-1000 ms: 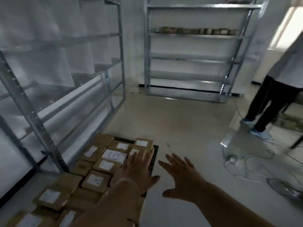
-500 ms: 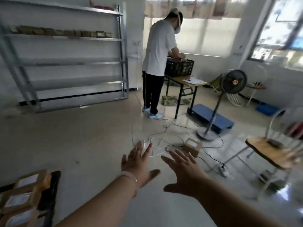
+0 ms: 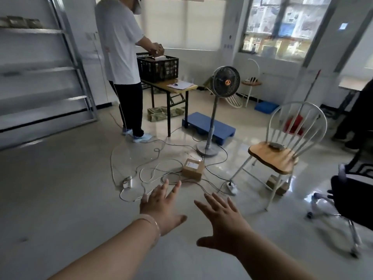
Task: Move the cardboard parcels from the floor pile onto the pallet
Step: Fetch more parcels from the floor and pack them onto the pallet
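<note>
A cardboard parcel (image 3: 192, 169) with a white label lies on the floor among cables, just in front of the fan's base. More small parcels (image 3: 276, 184) sit under the wooden chair. My left hand (image 3: 162, 205) and my right hand (image 3: 222, 218) are both stretched forward over the floor, palms down, fingers spread, holding nothing. The labelled parcel lies a short way beyond my left fingertips. A blue pallet (image 3: 209, 125) rests on the floor behind the fan.
Loose cables and power strips (image 3: 232, 187) sprawl across the floor ahead. A standing fan (image 3: 226, 81), a wooden chair (image 3: 272, 156) and an office chair (image 3: 351, 197) stand to the right. A person (image 3: 121, 47) works at a table with a black crate (image 3: 158, 68). Metal shelving (image 3: 46, 77) lines the left.
My view has swung right, away from the pallet of parcels, which has left the frame. The parcel by the fan is nearer. Both hands stay spread and hold nothing.
</note>
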